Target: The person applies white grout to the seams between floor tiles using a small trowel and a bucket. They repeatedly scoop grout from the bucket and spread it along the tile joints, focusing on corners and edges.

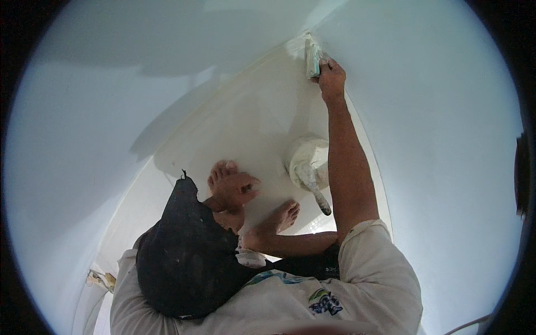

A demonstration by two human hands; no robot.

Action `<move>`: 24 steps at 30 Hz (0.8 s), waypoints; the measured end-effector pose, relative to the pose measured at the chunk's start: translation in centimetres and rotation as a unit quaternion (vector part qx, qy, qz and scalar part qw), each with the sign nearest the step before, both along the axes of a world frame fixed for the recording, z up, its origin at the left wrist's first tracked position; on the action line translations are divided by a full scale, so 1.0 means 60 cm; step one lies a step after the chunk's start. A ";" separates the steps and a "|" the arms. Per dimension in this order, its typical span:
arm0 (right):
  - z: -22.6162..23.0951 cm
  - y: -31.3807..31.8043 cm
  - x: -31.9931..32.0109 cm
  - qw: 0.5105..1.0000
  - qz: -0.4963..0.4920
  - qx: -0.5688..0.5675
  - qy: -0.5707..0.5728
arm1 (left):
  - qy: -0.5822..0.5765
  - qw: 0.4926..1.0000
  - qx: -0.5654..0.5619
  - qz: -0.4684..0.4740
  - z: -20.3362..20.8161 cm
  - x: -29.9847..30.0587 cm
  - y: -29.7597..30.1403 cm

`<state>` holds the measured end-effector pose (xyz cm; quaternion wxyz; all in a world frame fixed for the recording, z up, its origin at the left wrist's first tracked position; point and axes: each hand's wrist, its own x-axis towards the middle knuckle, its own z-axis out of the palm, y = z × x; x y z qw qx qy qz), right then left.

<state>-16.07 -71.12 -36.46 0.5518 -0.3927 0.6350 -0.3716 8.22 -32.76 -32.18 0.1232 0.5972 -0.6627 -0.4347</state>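
Stretched far forward, my right hand (pixel 333 78) grips a flat, putty-smeared scraper (pixel 312 60) with a pale green part. Its blade lies at the corner where the two walls and the floor meet, close to the right wall. My left hand (pixel 234 188) hangs low beside my raised, dark-clothed knee, just over my left foot (pixel 223 169). Its fingers are loosely apart, and nothing shows in them. Beside my right forearm stands a round bucket (pixel 297 151) with whitish paste on it, partly hidden by that arm. A putty knife (pixel 320 198) rests on it, handle toward me.
Smooth pale walls (pixel 441 128) close in on both sides and narrow toward the far corner. My right foot (pixel 288 216) is on the pale floor (pixel 245 120), near the bucket. A torn opening (pixel 101 280) shows low at the left. A dark cable (pixel 469 324) runs at lower right.
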 end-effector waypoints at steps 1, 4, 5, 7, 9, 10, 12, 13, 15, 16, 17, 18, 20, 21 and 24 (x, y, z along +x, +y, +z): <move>0.000 -0.017 -0.002 0.999 0.026 -0.012 0.027 | 0.001 1.000 0.001 -0.002 0.002 0.002 0.000; -0.010 -0.035 0.023 0.985 0.108 -0.033 0.130 | -0.008 1.000 0.018 -0.003 0.006 0.004 -0.003; -0.016 -0.029 0.039 0.971 0.154 -0.060 0.175 | -0.011 1.000 0.023 -0.004 0.008 0.005 -0.003; -0.025 0.004 0.057 0.947 0.221 -0.122 0.199 | -0.010 1.000 0.029 -0.003 0.011 0.006 -0.004; -0.031 0.037 0.056 0.932 0.263 -0.191 0.159 | -0.009 0.999 0.031 -0.003 0.013 0.007 -0.006; -0.031 0.047 0.051 0.921 0.282 -0.228 0.140 | -0.008 1.000 0.030 -0.003 0.014 0.008 -0.005; -0.034 0.042 0.037 0.951 0.219 -0.200 0.087 | -0.005 0.999 0.032 -0.002 0.013 0.007 -0.007; -0.033 0.026 0.027 0.981 0.131 -0.132 0.051 | -0.005 0.999 0.034 -0.001 0.011 0.006 -0.008; -0.037 -0.011 0.022 0.989 0.034 -0.123 0.071 | -0.007 0.999 0.036 -0.002 0.010 0.004 -0.009; -0.041 -0.034 0.029 0.974 0.025 -0.185 0.129 | -0.007 0.999 0.034 -0.004 0.009 0.003 -0.009; -0.043 -0.049 0.029 0.973 0.008 -0.164 0.160 | -0.008 0.999 0.036 -0.004 0.009 0.003 -0.009; -0.045 -0.064 0.032 0.975 -0.008 -0.182 0.123 | -0.007 0.999 0.036 -0.005 0.008 0.002 -0.009; -0.048 -0.082 0.036 0.999 -0.038 -0.034 -0.014 | -0.006 0.999 0.039 -0.007 0.008 0.002 -0.007; -0.048 -0.084 0.039 0.989 0.024 -0.106 0.096 | -0.006 0.999 0.041 -0.008 0.008 0.003 -0.006; -0.056 -0.078 0.046 0.945 0.143 -0.176 0.234 | -0.007 0.999 0.045 -0.007 0.010 0.003 -0.003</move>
